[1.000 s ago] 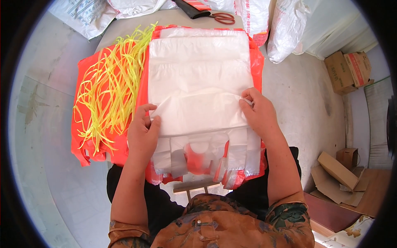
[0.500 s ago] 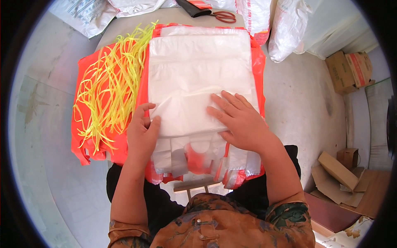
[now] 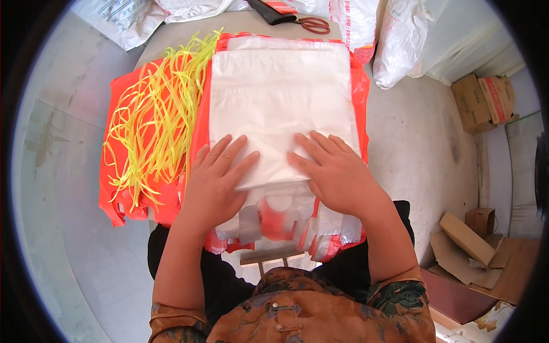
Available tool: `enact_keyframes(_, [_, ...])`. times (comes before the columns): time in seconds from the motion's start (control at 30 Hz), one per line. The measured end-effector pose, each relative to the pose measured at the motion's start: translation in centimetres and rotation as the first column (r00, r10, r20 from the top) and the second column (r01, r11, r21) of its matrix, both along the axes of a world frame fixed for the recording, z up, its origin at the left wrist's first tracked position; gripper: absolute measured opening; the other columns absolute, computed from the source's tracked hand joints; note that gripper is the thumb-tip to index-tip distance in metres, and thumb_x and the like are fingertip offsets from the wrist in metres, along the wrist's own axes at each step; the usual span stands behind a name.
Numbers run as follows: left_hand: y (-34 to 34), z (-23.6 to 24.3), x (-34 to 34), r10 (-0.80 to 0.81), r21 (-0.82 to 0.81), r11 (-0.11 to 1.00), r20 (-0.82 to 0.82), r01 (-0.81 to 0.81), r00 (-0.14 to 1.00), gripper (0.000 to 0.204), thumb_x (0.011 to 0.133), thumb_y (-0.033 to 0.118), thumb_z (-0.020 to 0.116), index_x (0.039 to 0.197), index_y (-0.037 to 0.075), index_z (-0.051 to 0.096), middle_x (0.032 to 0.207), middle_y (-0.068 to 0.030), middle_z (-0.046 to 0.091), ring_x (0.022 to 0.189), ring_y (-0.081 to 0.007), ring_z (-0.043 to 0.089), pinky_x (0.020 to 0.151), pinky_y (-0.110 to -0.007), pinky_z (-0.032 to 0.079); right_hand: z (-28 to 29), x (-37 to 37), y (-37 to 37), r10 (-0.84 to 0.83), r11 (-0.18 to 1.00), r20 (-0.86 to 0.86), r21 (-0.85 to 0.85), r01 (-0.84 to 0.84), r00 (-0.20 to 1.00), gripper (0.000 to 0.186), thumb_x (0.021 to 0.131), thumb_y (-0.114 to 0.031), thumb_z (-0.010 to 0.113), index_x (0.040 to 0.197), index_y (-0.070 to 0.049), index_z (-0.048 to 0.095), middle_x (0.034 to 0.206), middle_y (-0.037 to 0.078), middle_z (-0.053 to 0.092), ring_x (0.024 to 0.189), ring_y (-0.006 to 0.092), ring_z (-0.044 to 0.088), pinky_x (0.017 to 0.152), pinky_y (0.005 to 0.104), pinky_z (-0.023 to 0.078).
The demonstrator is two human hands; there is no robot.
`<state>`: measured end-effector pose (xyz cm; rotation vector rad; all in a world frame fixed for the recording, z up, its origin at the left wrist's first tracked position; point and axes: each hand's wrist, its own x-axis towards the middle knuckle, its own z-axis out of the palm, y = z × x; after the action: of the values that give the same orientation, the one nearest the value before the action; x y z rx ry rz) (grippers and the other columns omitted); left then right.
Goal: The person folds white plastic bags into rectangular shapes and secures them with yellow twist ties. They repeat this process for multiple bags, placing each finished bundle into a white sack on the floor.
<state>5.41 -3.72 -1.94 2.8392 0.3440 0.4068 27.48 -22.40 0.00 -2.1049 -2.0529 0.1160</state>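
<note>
A stack of thin white plastic bags (image 3: 280,97) lies on orange bags (image 3: 137,86) spread over a small table. My left hand (image 3: 214,177) rests flat, fingers spread, on the stack's near left part. Beside it, my right hand (image 3: 334,171) presses flat on the near right part. Both palms lie on the top bag and hold nothing. The bags' handle ends (image 3: 280,220) hang over the near edge below my hands. A bundle of yellow plastic strips (image 3: 157,117) lies on the orange bags to the left.
Red-handled scissors (image 3: 311,24) lie at the table's far edge. White sacks (image 3: 400,40) stand at the back and right. Cardboard boxes (image 3: 480,100) sit on the floor to the right, with flattened cardboard (image 3: 466,248) near my right side.
Both hands have moved from the stack's side edges onto its top. They now lie flat side by side, pressing the top bag down.
</note>
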Motion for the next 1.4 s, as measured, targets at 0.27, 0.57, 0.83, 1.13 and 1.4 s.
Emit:
enact_keyframes(0.27, [1.9,0.3,-2.0,-0.137,-0.326,0.928,0.162,0.184,0.977,0.043,0.077,0.002,0.075,0.120,0.009,0.077,0.130,-0.0123,0.074,0.127,-0.0380,0.066,0.105,-0.050,0.053,3.7,-1.3,-1.3,0.037,0.985,-0.137,-0.164,-0.060,0.990,0.047,0.088,-0.012,0.069,0.135,-0.012,0.067,0.138,0.016,0.066,0.124,0.0368,0.064,0.100,0.0475,0.054])
enact_keyframes(0.57, [1.7,0.1,-2.9,0.136,-0.883,0.469,0.049,-0.021,0.990,0.015,0.098,0.002,0.069,0.111,-0.001,0.075,0.103,-0.0077,0.077,0.103,-0.0169,0.071,0.090,-0.031,0.054,4.5,3.6,-3.1,-0.036,0.948,-0.500,-0.292,-0.129,0.865,0.064,0.084,-0.020,0.077,0.145,-0.005,0.061,0.131,0.018,0.070,0.115,0.0341,0.068,0.095,0.0424,0.055])
enact_keyframes(0.83, [1.8,-1.1,-0.7,0.388,-0.859,0.479,0.023,-0.180,0.921,0.018,0.109,0.018,0.064,0.108,0.001,0.068,0.084,0.0038,0.057,0.080,-0.0076,0.050,0.072,-0.028,0.044,0.8,7.5,-3.9,-0.302,0.953,-0.895,-0.287,0.094,0.328,0.038,0.094,-0.014,0.074,0.129,-0.002,0.066,0.109,0.002,0.068,0.100,0.0106,0.063,0.089,0.0293,0.052])
enact_keyframes(1.13, [1.2,-2.8,1.6,0.553,-0.785,0.572,0.154,-0.239,0.819,0.057,0.102,0.014,0.069,0.153,0.004,0.046,0.075,-0.0001,0.052,0.068,-0.0093,0.046,0.065,-0.027,0.041,-2.8,6.5,-2.3,-0.321,0.830,-0.947,-0.265,0.491,0.032,0.034,0.103,-0.013,0.064,0.133,0.001,0.061,0.112,0.001,0.069,0.099,0.0087,0.064,0.087,0.0280,0.053])
enact_keyframes(1.4, [1.3,-3.7,2.0,0.541,-0.743,0.631,0.214,-0.224,0.814,0.060,0.099,0.006,0.069,0.155,0.003,0.046,0.073,0.0027,0.037,0.066,-0.0086,0.037,0.061,-0.027,0.035,-3.4,5.8,-1.8,-0.387,0.759,-0.898,-0.182,0.624,0.208,0.048,0.102,-0.017,0.065,0.146,-0.002,0.053,0.115,0.007,0.068,0.098,0.0128,0.064,0.087,0.0306,0.053])
